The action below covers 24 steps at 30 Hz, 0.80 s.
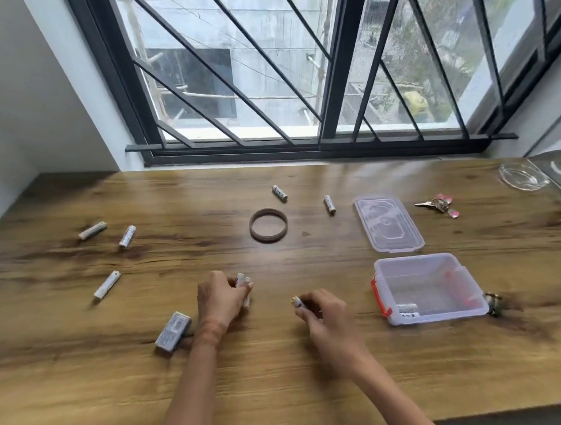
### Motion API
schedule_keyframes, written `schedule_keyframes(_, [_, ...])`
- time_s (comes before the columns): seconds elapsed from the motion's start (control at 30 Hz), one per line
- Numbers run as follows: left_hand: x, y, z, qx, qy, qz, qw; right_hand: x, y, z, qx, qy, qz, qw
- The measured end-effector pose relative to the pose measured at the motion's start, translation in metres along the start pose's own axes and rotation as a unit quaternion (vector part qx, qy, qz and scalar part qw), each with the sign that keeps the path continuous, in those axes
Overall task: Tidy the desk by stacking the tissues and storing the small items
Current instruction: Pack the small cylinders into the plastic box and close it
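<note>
White battery [297, 302] in right hand [324, 312], tip leftward.

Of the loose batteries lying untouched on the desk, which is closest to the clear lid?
The battery just left of the clear lid, right of the brown ring. Every other loose one lies left of it, farther from the lid.

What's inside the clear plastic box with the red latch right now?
Two white batteries lie side by side in the near left corner of the clear box. The rest looks bare, though the cloudy near wall blurs whatever lies low behind it.
</note>
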<state>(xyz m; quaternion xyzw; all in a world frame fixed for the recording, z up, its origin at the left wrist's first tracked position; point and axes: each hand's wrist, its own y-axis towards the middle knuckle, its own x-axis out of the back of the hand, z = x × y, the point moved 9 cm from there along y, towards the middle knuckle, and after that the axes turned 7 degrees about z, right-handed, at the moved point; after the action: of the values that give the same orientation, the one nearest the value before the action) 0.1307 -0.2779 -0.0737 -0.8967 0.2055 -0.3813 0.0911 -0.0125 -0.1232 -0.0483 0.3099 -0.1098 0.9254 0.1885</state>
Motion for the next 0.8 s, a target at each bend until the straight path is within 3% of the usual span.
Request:
schedule_keyframes(0.13, [-0.034,-0.019,-0.023,0.005,-0.226,0.121,0.967,0.008,0.002,-0.014,-0.112,0.251,-0.014,0.961])
schedule_keyframes(0.27, [-0.057,-0.043,-0.071,-0.031,-0.333,0.205,0.920,0.020,0.007,-0.018,-0.160,0.379,-0.008,0.912])
schedule_keyframes(0.4, [-0.078,-0.053,-0.106,-0.073,-0.313,0.213,0.923,0.038,0.011,-0.032,-0.180,0.457,-0.001,0.871])
schedule_keyframes(0.53, [-0.102,-0.050,-0.120,-0.052,-0.253,0.207,0.943,0.063,0.011,-0.042,-0.171,0.525,0.026,0.834])
schedule_keyframes(0.8, [-0.132,-0.074,-0.183,-0.132,-0.155,0.179,0.962,0.118,0.012,-0.081,-0.188,0.578,0.030,0.793])
